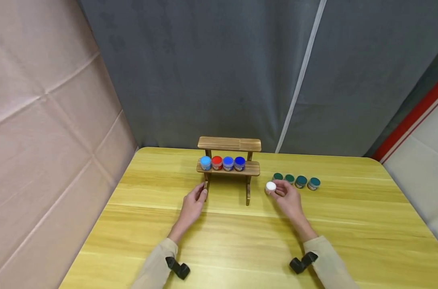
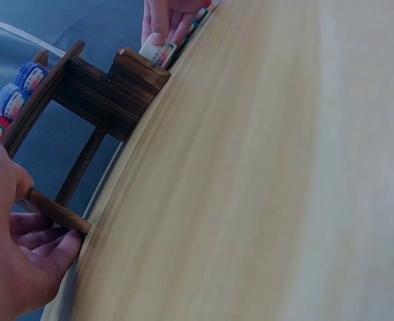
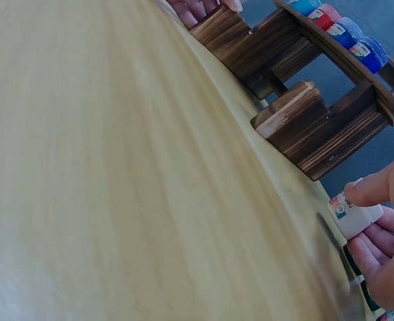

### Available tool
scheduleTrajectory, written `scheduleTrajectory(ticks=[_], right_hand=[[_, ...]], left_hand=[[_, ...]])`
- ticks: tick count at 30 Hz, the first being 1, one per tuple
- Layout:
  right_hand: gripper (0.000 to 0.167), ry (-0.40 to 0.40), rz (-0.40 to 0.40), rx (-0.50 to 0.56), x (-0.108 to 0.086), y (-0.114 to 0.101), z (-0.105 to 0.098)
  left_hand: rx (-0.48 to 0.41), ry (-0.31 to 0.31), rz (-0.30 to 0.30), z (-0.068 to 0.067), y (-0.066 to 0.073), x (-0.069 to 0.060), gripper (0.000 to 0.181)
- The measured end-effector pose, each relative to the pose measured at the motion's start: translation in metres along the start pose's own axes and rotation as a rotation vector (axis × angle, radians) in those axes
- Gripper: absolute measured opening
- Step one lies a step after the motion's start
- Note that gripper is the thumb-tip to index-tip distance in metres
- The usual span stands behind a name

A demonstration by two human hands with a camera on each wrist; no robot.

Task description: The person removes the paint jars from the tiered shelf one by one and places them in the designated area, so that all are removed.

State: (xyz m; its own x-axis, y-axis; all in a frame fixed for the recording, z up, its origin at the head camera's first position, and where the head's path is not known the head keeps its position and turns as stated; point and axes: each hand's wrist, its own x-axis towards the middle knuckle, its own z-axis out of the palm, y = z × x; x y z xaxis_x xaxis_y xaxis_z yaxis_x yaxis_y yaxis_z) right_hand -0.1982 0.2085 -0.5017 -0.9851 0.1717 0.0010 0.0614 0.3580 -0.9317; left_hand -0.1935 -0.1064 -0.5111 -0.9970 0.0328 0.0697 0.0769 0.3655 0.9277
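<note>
A two-tier wooden rack [image 1: 229, 143] stands at the back of the table. On its lower shelf sit a light blue paint jar [image 1: 206, 162], a red one [image 1: 216, 162] and two darker blue ones [image 1: 234, 163] in a row. My left hand [image 1: 192, 204] grips the rack's left front leg [image 2: 56, 210] between thumb and fingers. Right of the rack, my right hand [image 1: 288, 197] pinches a white paint jar [image 3: 354, 212] by its sides, just above the tabletop. Beyond that hand, several green-lidded paint jars [image 1: 301, 181] stand in a line, partly hidden by its fingers.
The wooden table [image 1: 219, 241] reaches back to a grey curtain [image 1: 204, 72]. A pale cloth wall [image 1: 52, 140] borders the left side. A white panel with a red stripe [image 1: 414, 120] is on the right. Each sleeve carries a black wrist camera [image 1: 178, 268].
</note>
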Motion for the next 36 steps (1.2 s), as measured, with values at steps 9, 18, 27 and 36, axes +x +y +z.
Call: scheduleTrajectory(ticks=[9,18,27,36], right_hand=[[0.041,0.0,-0.002,-0.017,0.001,0.0064,0.0036],[0.043,0.002,0.001,-0.017,0.0027,0.0069,0.0049],[0.043,0.012,-0.011,-0.026,0.0018,0.0072,0.0046],[0.045,0.024,-0.042,0.01,0.0,0.0088,0.0]], left_hand=[[-0.007,-0.002,0.0,-0.0005,0.0011,-0.0002,0.049],[-0.008,0.003,0.001,-0.0003,0.0008,-0.001,0.048],[-0.018,0.008,0.003,0.0011,-0.0006,-0.0004,0.048],[-0.009,-0.001,-0.002,0.0007,-0.0005,0.0004,0.049]])
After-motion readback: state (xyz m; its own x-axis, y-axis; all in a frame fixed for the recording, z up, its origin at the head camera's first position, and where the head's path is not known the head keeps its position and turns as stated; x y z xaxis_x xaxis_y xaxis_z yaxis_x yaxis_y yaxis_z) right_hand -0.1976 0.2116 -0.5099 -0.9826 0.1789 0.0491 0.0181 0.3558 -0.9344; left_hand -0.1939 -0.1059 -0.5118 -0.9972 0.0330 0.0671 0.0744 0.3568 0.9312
